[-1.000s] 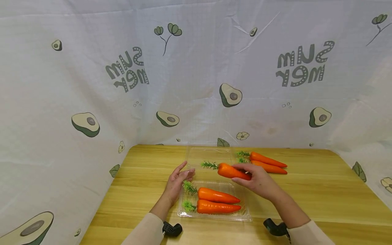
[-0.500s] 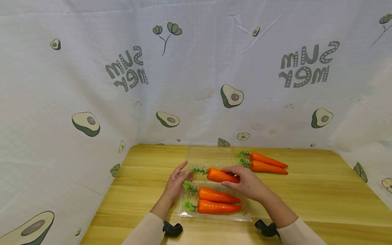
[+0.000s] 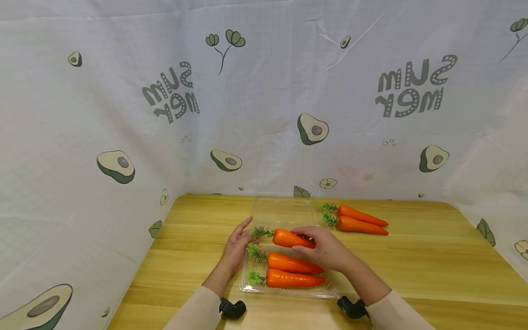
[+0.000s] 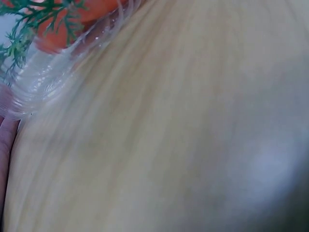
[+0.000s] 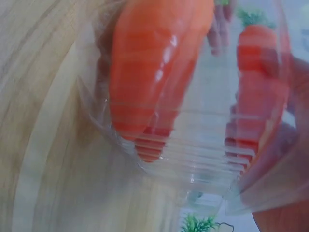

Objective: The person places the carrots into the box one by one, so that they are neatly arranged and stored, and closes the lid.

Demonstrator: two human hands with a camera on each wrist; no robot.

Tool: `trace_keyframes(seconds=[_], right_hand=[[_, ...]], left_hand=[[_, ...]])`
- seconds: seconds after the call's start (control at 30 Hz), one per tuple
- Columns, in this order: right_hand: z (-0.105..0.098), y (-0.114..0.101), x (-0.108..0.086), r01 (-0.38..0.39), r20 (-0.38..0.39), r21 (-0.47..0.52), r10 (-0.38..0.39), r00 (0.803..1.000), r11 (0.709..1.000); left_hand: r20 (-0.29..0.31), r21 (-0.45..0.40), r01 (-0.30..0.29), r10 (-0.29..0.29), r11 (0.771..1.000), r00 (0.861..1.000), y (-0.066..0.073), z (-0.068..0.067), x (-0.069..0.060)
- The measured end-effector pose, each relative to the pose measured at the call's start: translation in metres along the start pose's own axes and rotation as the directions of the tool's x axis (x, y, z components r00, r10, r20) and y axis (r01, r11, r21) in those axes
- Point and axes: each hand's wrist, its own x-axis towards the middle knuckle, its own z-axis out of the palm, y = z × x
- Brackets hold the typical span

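Observation:
My right hand (image 3: 326,247) grips a carrot (image 3: 284,238) by its narrow end, above the back part of a clear plastic container (image 3: 288,294). Its green top points left. Two carrots (image 3: 293,262) (image 3: 288,278) lie side by side in the container, tops to the left. My left hand (image 3: 236,247) is at the container's left back corner, fingers extended and partly behind the held carrot's leaves. In the left wrist view a finger (image 4: 6,145) shows beside the container's wall (image 4: 41,82). Through the clear wall (image 5: 193,169), the right wrist view shows carrots (image 5: 149,67) and the held one (image 5: 256,96).
The container's clear lid (image 3: 282,211) lies folded open behind it. Two more carrots (image 3: 363,214) (image 3: 363,225) lie on the wooden table (image 3: 412,266) at the back right. A patterned white cloth (image 3: 264,91) hangs behind the table.
My right hand has moved left and slightly down with the carrot, bringing it over the back of the container. My left hand has stayed at the container's left side.

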Motion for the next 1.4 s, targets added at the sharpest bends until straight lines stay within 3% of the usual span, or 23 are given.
trace_keyframes(seconds=[0.3,0.47,0.73,0.9,1.2,1.3,1.4], right_hand=[[0.006,0.000,0.006,0.010,0.050,-0.025,-0.009,0.999,1.000],[0.011,0.003,0.007,0.022,0.067,-0.094,-0.016,0.998,0.995],[0.016,0.004,0.004,0.061,0.102,-0.254,-0.036,0.994,0.965],[0.019,0.004,0.002,0.066,0.126,-0.297,-0.029,0.992,0.952],[0.022,0.008,-0.002,0.143,0.125,-0.359,-0.104,0.987,0.922],[0.021,0.008,-0.005,0.136,0.106,-0.335,-0.106,0.989,0.932],[0.018,0.007,-0.008,0.078,0.075,-0.241,-0.062,0.995,0.967]], left_hand=[[-0.002,-0.035,0.001,-0.001,0.999,1.000,0.000,0.005,-0.004],[-0.022,-0.024,0.005,-0.005,1.000,1.000,0.000,0.007,-0.006],[-0.039,-0.015,-0.015,0.014,1.000,0.999,0.000,0.010,-0.011],[-0.012,-0.037,-0.031,0.030,0.999,0.999,-0.003,0.011,-0.014],[-0.018,-0.040,-0.019,0.018,0.999,1.000,-0.005,0.015,-0.022],[-0.026,-0.043,-0.016,0.015,0.999,1.000,-0.005,0.017,-0.024],[-0.023,-0.057,-0.017,0.016,0.998,1.000,-0.006,0.018,-0.026]])
